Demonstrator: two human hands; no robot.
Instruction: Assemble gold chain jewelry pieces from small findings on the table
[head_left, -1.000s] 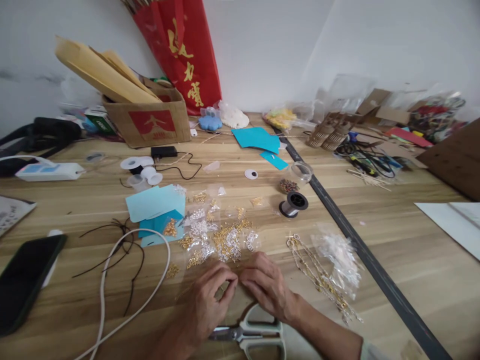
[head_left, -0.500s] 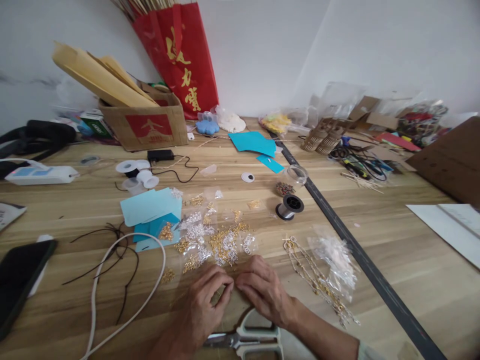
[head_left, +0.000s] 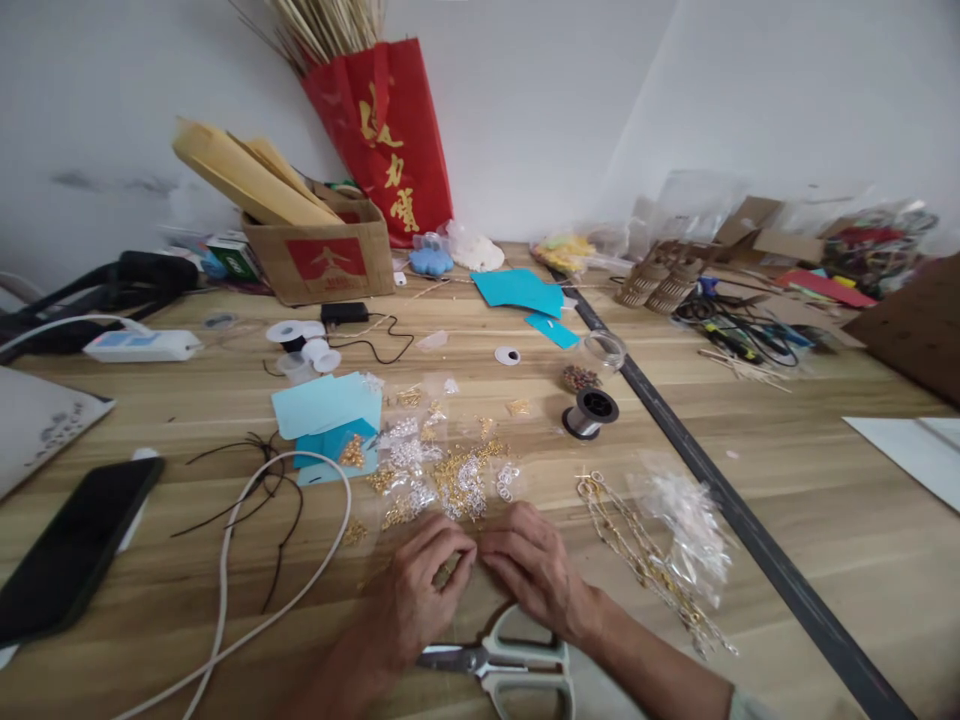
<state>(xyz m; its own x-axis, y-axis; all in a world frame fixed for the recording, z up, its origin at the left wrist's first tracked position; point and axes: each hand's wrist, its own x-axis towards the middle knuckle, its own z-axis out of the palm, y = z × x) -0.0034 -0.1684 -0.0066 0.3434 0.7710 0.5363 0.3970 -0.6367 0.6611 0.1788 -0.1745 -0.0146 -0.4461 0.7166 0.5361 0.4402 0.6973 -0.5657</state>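
My left hand (head_left: pixel 427 585) is closed in a pinch, thumb against fingertips; whatever it holds is too small to make out. Close beside it, my right hand (head_left: pixel 534 565) has its fingers pressed together, and their tips hide anything between them. Just beyond both hands lie gold and silver beads (head_left: pixel 461 480) and silver rings (head_left: pixel 507 482). Scissors (head_left: pixel 495 660) with pale handles rest on the table below my hands, partly under my right wrist. Bead chains (head_left: pixel 637 555) lie to the right, next to clear plastic bags (head_left: pixel 686 530).
A wire spool (head_left: pixel 590 413) and a jar of beads (head_left: pixel 580 377) stand beyond the hands. At left are a white cable (head_left: pixel 225 560), a phone (head_left: pixel 79 545) and blue cards (head_left: pixel 326 405). A cardboard box (head_left: pixel 322 262) and red bag (head_left: pixel 394 140) stand behind.
The view has shifted left, so the table's things appear further right. My hands stay close together with fingers pinched, and the gap between their fingertips looks slightly wider.
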